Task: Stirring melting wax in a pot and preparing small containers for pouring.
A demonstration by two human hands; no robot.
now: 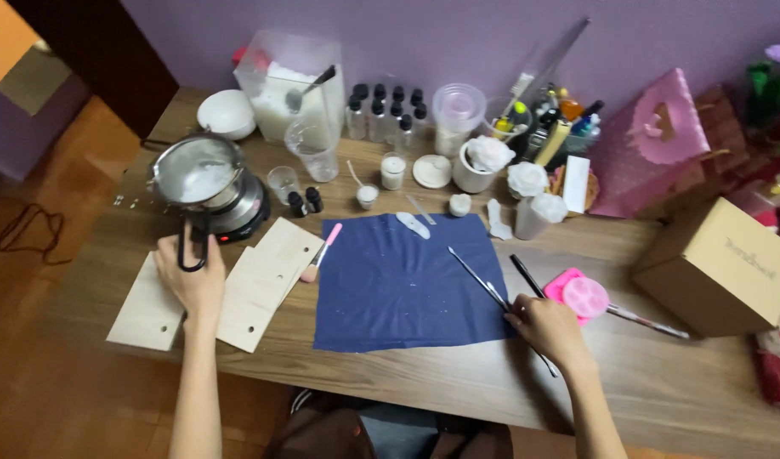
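My left hand (192, 276) grips the black handle of a metal melting pot (198, 174) that holds white wax and sits on a small electric hot plate (239, 212). My right hand (550, 327) rests at the right edge of a dark blue cloth (402, 285) and pinches a thin metal tool (477, 276) that lies slanted across the cloth. A black stick (526, 275) lies just right of that tool. A pink round silicone mould (581, 296) sits beside my right hand.
Pale wooden boards (258, 285) lie left of the cloth with a pink-handled brush (322, 252). Behind stand a clear tub of white flakes (292, 89), small dark-capped bottles (385, 110), cups, white flower candles (526, 180), a pink bag (649, 149) and a cardboard box (721, 263).
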